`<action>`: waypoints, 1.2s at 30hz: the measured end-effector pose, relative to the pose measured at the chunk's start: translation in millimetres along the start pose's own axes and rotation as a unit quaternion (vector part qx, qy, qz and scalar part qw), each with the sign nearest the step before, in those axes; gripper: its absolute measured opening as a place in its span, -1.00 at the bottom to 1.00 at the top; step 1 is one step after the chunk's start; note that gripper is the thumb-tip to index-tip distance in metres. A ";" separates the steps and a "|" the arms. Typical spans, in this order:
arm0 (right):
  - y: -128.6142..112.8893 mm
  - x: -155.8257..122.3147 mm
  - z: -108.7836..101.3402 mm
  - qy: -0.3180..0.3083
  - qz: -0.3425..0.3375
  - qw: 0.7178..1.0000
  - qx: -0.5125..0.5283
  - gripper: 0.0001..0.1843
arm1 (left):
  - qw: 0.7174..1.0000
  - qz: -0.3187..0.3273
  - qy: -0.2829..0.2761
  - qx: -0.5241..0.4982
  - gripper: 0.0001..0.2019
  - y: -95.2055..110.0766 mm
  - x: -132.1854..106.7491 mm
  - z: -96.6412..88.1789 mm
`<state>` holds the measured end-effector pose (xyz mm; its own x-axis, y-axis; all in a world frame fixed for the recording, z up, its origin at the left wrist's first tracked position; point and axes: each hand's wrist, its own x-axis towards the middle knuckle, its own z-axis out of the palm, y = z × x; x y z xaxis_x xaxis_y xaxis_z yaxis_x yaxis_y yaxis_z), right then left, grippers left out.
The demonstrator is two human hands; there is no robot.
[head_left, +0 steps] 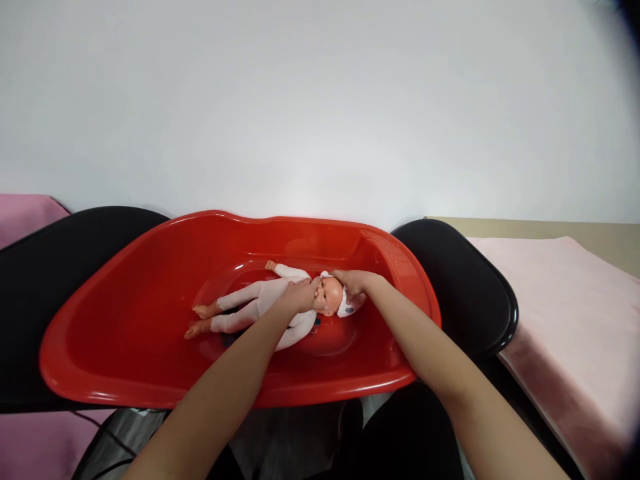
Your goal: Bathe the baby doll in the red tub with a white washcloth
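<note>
A baby doll (273, 293) in a pale long-sleeved top and leggings lies on its back inside a red baby bathtub (125, 333). Its feet point left and its head (332, 293) is toward the right end. My left hand (303, 293) grips the doll at the upper chest and chin, and part of its fingers is hidden. At the crown of the bare head, my right hand (354, 283) is closed on a small white patterned doll's hat (345, 307). The hat covers only the back of the head.
The tub rests on black chair seats, one seat (85, 247) at its left and another (465, 293) at its right. A pink cloth-covered surface (570, 300) lies farther right. Behind stands a white wall (320, 120). Dark cables (113, 437) run below left.
</note>
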<state>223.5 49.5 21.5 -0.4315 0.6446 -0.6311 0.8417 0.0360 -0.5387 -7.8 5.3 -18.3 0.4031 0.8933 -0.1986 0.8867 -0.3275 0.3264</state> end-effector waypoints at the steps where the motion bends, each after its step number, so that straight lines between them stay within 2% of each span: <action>1: -0.3 0.5 -0.3 0.001 -0.004 1.000 -0.008 0.40 | 1.000 -0.003 -0.007 -0.002 -0.11 1.1 -0.2 -1.2; 4: -2.2 1.7 -1.0 0.009 -0.014 0.999 -0.040 0.39 | 0.999 -0.011 -0.031 -0.007 -0.05 3.6 -0.4 -4.5; 12: -18.0 -2.5 0.9 0.039 -0.087 0.984 -0.151 0.32 | 0.999 -0.019 -0.045 0.011 0.02 2.9 0.9 -3.2; 16: -17.3 3.7 1.0 0.055 -0.105 0.980 -0.160 0.31 | 0.999 -0.027 -0.045 0.009 0.05 4.3 0.7 -3.9; 20: -9.9 15.9 -2.0 0.061 -0.136 0.978 -0.148 0.17 | 0.998 -0.033 -0.057 0.003 0.04 9.1 -1.5 -8.9; 24: -4.5 23.0 -5.1 0.056 -0.134 0.978 -0.151 0.13 | 0.997 -0.037 -0.063 0.004 0.00 12.0 -3.1 -12.2; 30: -5.9 17.1 -9.2 0.037 -0.118 0.983 -0.134 0.08 | 0.997 -0.041 -0.063 0.017 0.02 13.2 -3.3 -13.7; 36: -3.9 18.7 -10.6 0.027 -0.111 0.985 -0.126 -0.08 | 0.998 -0.034 -0.055 0.014 -0.03 14.0 -6.0 -15.1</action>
<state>215.5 69.5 17.7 -0.6021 0.6393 -0.4783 0.7851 0.3652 -0.5003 -1.2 0.0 1.4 0.3629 0.8748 -0.3209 0.9182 -0.2770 0.2833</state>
